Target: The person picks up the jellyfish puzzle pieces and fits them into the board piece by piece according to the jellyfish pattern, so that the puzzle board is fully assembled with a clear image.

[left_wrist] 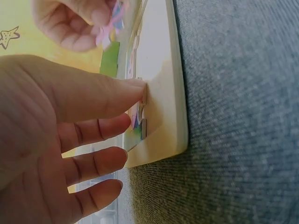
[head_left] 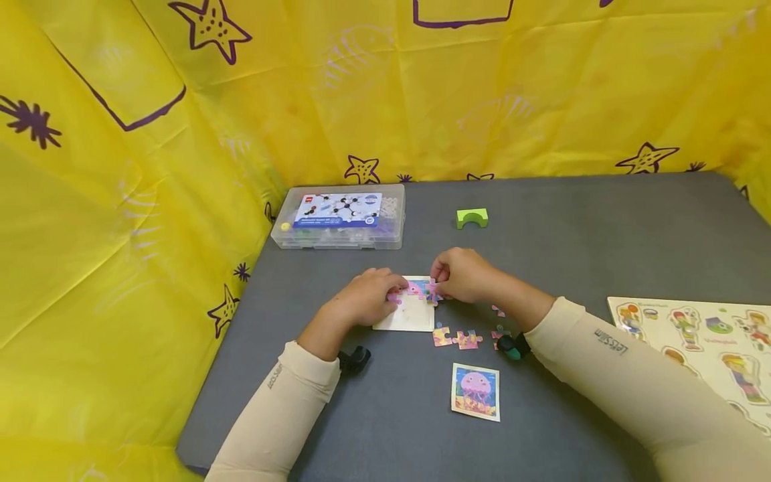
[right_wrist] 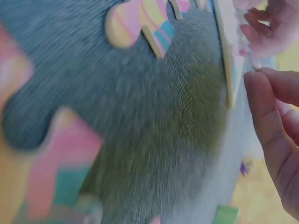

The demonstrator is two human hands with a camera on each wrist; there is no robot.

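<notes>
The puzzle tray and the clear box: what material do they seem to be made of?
The puzzle tray looks like pale wood or thick card with a matt finish: the left wrist view shows a thick cream edge with rounded corners. The clear box looks like glossy see-through plastic, since its contents show through the walls and the lid catches light.

Loose pieces (right_wrist: pixel 140 23) blurred; right hand (right_wrist: pixel 275 135) cut off, grip perhaps pinching.
</notes>
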